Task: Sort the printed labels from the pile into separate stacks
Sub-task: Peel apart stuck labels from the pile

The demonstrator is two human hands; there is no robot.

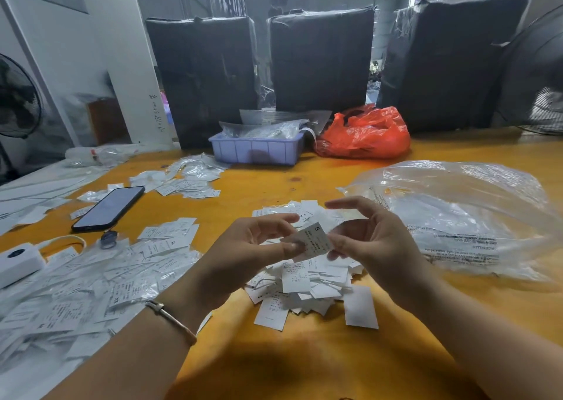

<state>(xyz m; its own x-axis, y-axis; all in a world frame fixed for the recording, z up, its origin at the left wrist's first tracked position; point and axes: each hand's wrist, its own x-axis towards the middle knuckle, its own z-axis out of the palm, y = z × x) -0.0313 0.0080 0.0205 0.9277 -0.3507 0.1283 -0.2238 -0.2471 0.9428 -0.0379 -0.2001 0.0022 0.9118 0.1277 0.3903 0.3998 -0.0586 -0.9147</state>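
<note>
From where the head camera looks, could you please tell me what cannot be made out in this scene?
- Label pinched by left hand and right hand: the S is legible, the smaller print too small.
- Pile: middle hidden behind both hands.
- Purple tray: contents blurred inside clear bags.
- Orange bag: opaque, contents hidden.
- White device: cut off by the left edge.

Single head-worn wide view, looking forward and down, close over table [304,354], far background perhaps distorted
</note>
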